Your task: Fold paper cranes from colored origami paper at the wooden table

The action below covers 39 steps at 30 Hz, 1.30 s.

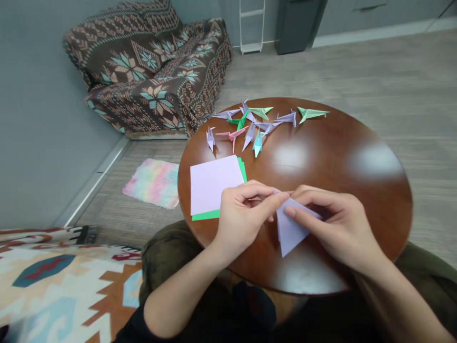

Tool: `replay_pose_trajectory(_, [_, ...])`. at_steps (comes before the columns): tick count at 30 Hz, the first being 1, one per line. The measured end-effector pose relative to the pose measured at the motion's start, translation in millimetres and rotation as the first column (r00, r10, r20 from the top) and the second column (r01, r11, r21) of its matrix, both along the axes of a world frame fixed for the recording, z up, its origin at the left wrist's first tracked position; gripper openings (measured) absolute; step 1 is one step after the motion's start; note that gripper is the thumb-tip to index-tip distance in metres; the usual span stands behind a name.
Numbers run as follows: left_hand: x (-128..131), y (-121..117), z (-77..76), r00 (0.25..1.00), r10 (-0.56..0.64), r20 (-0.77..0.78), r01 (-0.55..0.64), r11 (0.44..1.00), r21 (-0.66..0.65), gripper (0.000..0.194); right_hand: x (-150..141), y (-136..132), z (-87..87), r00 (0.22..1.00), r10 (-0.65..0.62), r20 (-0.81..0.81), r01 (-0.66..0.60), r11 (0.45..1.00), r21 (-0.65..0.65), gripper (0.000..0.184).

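A folded lilac origami paper (293,229), now a layered triangular shape, is held above the near part of the table. My left hand (246,214) pinches its upper left corner between thumb and fingers. On the other side, my right hand (332,221) grips the top right edge, thumb on the near face and fingers behind. Most of the right fingertips are hidden by the paper. Left of my left hand lies a stack of square paper, a lilac sheet (214,183) on top with green sheets (206,216) showing beneath.
Finished paper cranes in lilac, pink, green and blue, among them a pink crane (233,135) and a blue crane (257,144), cluster at the far side of the round wooden table (342,157). A patterned sofa (157,76) stands beyond, near a pastel rug (153,183).
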State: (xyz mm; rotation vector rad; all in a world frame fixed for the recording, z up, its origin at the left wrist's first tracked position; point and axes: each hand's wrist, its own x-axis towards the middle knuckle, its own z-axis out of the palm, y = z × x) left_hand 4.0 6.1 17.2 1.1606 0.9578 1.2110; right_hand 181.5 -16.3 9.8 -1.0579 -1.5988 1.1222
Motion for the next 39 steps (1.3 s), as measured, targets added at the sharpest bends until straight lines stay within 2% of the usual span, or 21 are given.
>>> replay_pose_trajectory(7, [0,4,-1.8,0.997,-0.051,-0.056,0.051,0.999,0.001,0.032,1,2,-5.2,0.998,-0.05,-0.035,0.045,0.992,-0.118,0.019])
replay_pose_trajectory(11, [-7,10,-3.4,0.995,0.008,-0.098,-0.003,0.999,0.05,0.028,0,4,-5.6,0.999,-0.037,-0.009,0.035,0.986,-0.166,0.022])
replay_pose_trajectory(13, [-9,13,-4.6,0.994,0.012,-0.112,-0.008,0.999,0.033,0.029,0,5,-6.1,0.999,-0.035,0.005,0.035,0.984,-0.174,0.023])
replay_pose_trajectory(18, [-4,9,-8.8,0.976,-0.158,-0.151,0.144,0.985,-0.099,0.034,4,7,-9.2,0.992,-0.121,-0.025,0.115,0.977,-0.181,0.021])
replay_pose_trajectory(23, [-4,8,-13.8,0.931,-0.198,-0.305,0.198,0.98,-0.032,0.027,4,8,-9.6,0.987,-0.162,0.001,0.159,0.966,-0.204,0.018])
replay_pose_trajectory(28, [-13,13,-11.7,0.887,-0.196,-0.419,0.215,0.977,-0.002,0.03,5,10,-7.9,0.987,-0.154,0.036,0.158,0.968,-0.196,0.018])
replay_pose_trajectory(34, [-12,13,-12.4,0.932,-0.128,-0.34,0.132,0.991,-0.011,0.027,6,11,-8.5,0.988,-0.152,-0.017,0.147,0.974,-0.173,0.016])
replay_pose_trajectory(37, [-5,9,-16.4,0.968,-0.182,-0.172,0.165,0.981,-0.105,0.021,4,10,-7.7,0.99,-0.135,-0.031,0.129,0.98,-0.151,0.016])
replay_pose_trajectory(39, [-1,7,-18.5,0.975,-0.211,-0.069,0.2,0.97,-0.14,0.025,3,9,-6.8,0.991,-0.129,-0.035,0.123,0.983,-0.136,0.016])
